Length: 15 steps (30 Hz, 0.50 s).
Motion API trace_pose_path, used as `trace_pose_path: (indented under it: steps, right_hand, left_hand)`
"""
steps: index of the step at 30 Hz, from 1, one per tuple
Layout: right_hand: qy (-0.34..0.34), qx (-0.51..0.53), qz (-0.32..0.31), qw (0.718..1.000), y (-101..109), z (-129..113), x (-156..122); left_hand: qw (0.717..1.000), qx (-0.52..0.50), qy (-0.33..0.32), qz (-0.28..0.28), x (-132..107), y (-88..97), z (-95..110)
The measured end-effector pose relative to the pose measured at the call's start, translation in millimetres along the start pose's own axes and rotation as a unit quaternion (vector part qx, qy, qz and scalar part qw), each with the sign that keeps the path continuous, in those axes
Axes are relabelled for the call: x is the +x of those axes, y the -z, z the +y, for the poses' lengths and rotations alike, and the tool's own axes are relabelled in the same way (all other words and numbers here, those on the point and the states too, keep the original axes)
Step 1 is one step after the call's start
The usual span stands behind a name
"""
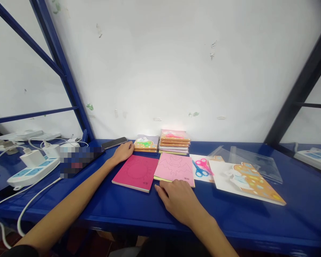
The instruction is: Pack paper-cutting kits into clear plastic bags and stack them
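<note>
My left hand (124,151) lies on the blue table, its fingers resting loosely at the left edge of a low stack of wrapped booklets (146,143). Below it is a dark pink pad (137,172) with a faint outline drawing. A light pink pad (174,166), printed with a bat outline, sits just to the right with a yellow edge showing under it. At its near edge rests my right hand (178,198), palm down, thumb apart from the bent fingers. Neither hand appears to grip anything. Blue scissors (200,170) and pink scissors (202,162) lie right of the pads.
A taller stack of wrapped booklets (174,142) stands against the wall. To the right are a booklet with an orange patterned cover (251,180) and clear plastic sleeves (266,165). Leftward lie a dark phone (114,143), a power strip (33,171) and white cables.
</note>
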State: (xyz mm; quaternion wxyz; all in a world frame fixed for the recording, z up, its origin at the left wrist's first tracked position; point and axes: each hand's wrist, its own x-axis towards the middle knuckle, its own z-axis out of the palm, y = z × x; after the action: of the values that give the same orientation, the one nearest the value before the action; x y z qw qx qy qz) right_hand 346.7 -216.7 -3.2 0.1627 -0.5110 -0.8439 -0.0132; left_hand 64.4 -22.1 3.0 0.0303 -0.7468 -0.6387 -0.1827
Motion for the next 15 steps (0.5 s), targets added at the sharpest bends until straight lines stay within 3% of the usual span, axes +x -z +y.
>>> trace_pose_path:
  steps: [15]
  right_hand:
    - [-0.014,0.012,0.001,1.000,-0.9,-0.9,0.0]
  left_hand:
    - [0.999,-0.032,0.028,-0.002,1.0,0.2,0.5]
